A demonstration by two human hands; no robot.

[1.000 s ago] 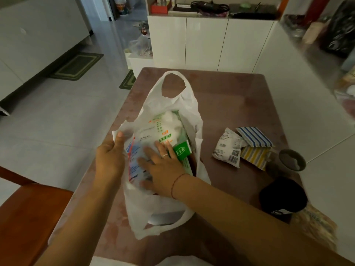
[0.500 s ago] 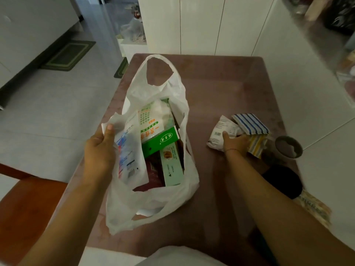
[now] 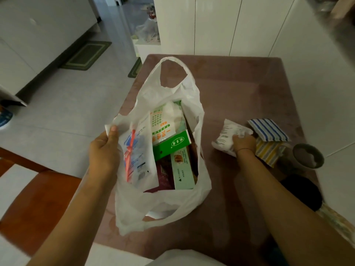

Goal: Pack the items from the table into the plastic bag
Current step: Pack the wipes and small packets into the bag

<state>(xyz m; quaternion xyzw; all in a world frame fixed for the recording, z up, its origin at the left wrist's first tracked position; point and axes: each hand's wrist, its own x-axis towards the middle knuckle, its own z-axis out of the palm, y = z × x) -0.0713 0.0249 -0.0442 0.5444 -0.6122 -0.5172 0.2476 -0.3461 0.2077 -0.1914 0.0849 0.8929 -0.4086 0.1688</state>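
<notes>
A white plastic bag (image 3: 172,200) stands open on the brown table (image 3: 240,89). Inside it are a green box (image 3: 171,145), a pale green box (image 3: 182,169), a white packet with a red stripe (image 3: 137,150) and other packets. My left hand (image 3: 104,150) pinches the bag's left rim and holds it open. To the right of the bag, my right hand (image 3: 244,144) is closed on a white packet (image 3: 225,136) that lies on the table. Beside it lie a blue-striped pouch (image 3: 267,129) and a yellow-striped pouch (image 3: 268,153).
A grey cup (image 3: 307,156) stands near the table's right edge, with a dark round object (image 3: 301,191) in front of it. A wooden chair (image 3: 32,198) is at the lower left. White cabinets (image 3: 215,25) stand behind the table.
My right hand left the bag, crossed to the right and closed on the white packet. My left hand kept hold of the bag's rim.
</notes>
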